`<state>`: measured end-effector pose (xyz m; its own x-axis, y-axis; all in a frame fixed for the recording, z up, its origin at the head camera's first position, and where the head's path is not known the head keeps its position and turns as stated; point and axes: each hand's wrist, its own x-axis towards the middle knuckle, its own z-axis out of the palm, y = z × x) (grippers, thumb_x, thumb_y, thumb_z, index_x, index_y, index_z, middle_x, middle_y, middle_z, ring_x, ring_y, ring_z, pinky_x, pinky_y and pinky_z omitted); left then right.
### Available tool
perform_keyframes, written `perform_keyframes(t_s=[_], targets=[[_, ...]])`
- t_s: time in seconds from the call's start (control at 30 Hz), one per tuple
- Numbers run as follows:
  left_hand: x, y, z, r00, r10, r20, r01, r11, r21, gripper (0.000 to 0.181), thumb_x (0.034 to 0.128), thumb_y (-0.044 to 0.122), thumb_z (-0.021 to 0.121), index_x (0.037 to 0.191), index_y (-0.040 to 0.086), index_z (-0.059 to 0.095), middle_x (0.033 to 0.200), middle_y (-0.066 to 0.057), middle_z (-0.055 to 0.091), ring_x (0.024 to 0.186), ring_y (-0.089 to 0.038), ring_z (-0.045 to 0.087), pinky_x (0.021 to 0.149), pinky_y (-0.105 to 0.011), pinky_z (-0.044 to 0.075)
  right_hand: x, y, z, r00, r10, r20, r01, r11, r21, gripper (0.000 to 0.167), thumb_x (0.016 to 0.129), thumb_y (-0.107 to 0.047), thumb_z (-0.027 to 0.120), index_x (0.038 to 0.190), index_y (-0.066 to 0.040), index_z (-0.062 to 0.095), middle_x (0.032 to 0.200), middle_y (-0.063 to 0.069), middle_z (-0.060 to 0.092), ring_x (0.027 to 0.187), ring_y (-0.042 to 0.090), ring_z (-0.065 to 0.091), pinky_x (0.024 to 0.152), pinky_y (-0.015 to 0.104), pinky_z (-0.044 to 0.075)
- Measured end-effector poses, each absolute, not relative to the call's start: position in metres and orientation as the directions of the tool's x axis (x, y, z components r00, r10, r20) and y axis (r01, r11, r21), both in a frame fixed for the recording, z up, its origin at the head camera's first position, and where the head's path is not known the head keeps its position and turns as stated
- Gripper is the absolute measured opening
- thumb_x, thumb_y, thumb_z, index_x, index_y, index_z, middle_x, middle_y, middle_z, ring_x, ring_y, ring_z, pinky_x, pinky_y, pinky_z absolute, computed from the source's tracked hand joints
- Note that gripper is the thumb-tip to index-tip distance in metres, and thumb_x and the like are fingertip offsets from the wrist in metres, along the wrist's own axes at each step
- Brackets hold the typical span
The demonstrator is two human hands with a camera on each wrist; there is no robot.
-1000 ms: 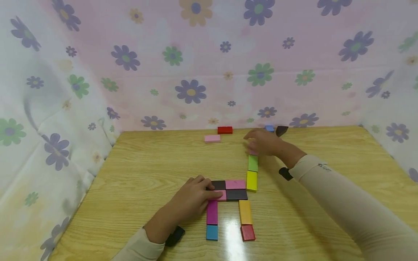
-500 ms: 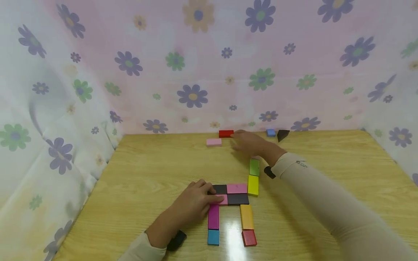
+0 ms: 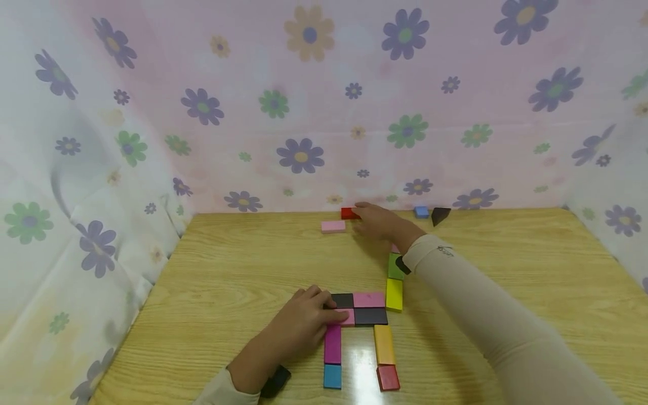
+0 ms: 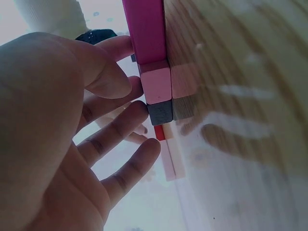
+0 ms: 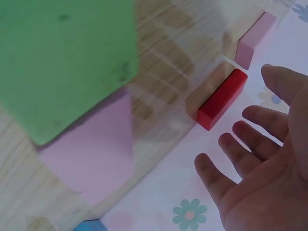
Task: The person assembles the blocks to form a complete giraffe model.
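Observation:
My left hand (image 3: 302,320) rests at the left end of a flat figure of coloured blocks, thumb on a pink block (image 3: 347,317). In the left wrist view its fingers (image 4: 126,172) lie loosely beside a magenta block (image 4: 147,31), a pink and a black block (image 4: 160,112). At the back of the table my right hand (image 3: 379,221) reaches over a red block (image 3: 346,214). The right wrist view shows its fingers spread and apart from that red block (image 5: 222,100), nothing between them. A loose pink block (image 3: 333,226) lies just left of it.
A yellow block (image 3: 394,295), a green block (image 3: 396,266) and a mostly hidden pink piece (image 5: 98,149) run under the right forearm. Magenta, orange (image 3: 384,344), blue and red blocks extend forward. A small blue block (image 3: 421,212) and a black angular block (image 3: 440,216) stand near the floral cloth.
My right hand has left the pink piece beyond the green block and moved left to the red block at the back. The left hand stays on the figure. The head view has shifted slightly.

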<state>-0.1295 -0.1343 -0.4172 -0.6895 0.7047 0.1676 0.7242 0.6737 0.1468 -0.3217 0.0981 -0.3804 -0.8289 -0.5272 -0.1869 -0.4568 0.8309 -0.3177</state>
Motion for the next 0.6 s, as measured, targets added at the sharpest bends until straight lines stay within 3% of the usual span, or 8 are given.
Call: perform_keyframes(t_s=[0.17, 0.37, 0.6], targets=[[-0.1295, -0.1327, -0.4185, -0.675, 0.715, 0.179, 0.736, 0.668, 0.109, 0.031, 0.1005, 0.021, 0.059, 0.124, 0.037, 0.071, 0.108, 0.007, 0.065, 0.098, -0.012, 0.054, 0.087, -0.035, 0.049, -0.3228, 0.0954, -0.3817, -0.832, -0.516, -0.206, -0.445, 0.841, -0.307, 0.056, 0.105, -0.021, 0.048, 0.153, 0.004, 0.034, 0.161, 0.022, 0.030, 0.146, 0.040, 0.034, 0.120, 0.050, 0.028], [-0.1294, -0.1327, -0.4195, -0.681, 0.708, 0.187, 0.732, 0.667, 0.141, 0.031, 0.0999, 0.019, 0.059, 0.122, 0.036, 0.073, 0.107, 0.007, 0.065, 0.099, -0.012, 0.054, 0.085, -0.032, 0.047, -0.3209, 0.0934, -0.3856, -0.850, -0.456, -0.264, -0.391, 0.881, -0.265, 0.061, 0.104, -0.024, 0.049, 0.158, -0.006, 0.027, 0.161, 0.019, 0.031, 0.148, 0.037, 0.033, 0.120, 0.051, 0.028], [-0.1293, -0.1327, -0.4197, -0.683, 0.707, 0.182, 0.729, 0.674, 0.118, 0.032, 0.0997, 0.018, 0.058, 0.123, 0.036, 0.072, 0.108, 0.006, 0.065, 0.099, -0.013, 0.054, 0.088, -0.035, 0.048, -0.3153, 0.0956, -0.3858, -0.863, -0.461, -0.206, -0.432, 0.885, -0.172, 0.051, 0.103, -0.020, 0.049, 0.152, -0.008, 0.042, 0.142, 0.021, 0.046, 0.128, 0.038, 0.046, 0.105, 0.055, 0.041]])
